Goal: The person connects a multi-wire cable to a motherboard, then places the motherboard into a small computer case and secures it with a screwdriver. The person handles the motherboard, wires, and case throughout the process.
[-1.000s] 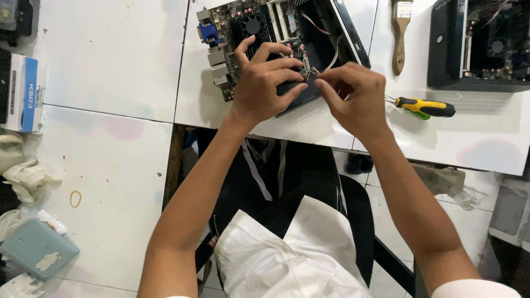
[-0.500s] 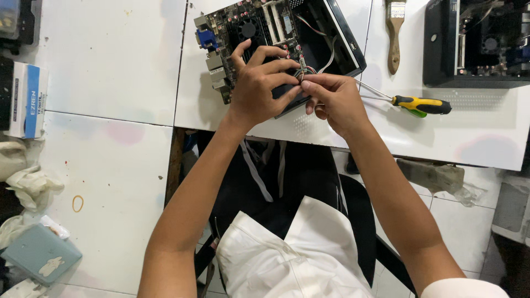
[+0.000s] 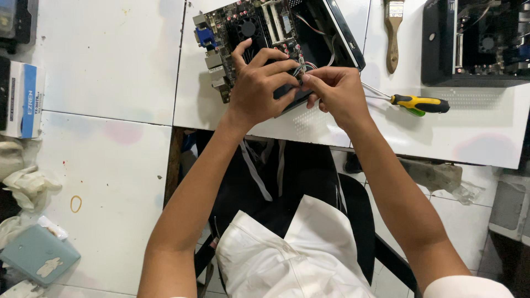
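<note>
Both grips pinching thin wires (image 3: 302, 69) | left hand (image 3: 258, 83) | right hand (image 3: 338, 95) | motherboard (image 3: 248, 38) tilted, long axis up-left

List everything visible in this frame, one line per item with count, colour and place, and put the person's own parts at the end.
circuit board: one, dark with a blue port, sticking out of the open case, top centre
computer case: one, black, open, on the white table
thin wires: a few, pale, between the fingertips of both hands
screwdriver: one, yellow and black handle, right of the hands
brush: one, wooden handle, top right of centre
second case: one, black, top right
box: one, white and blue, far left
rubber band: one, yellow, lower left
flat pouch: one, grey-blue, bottom left
left hand: on the board, pinching the wires
right hand: pinching the wires
</note>
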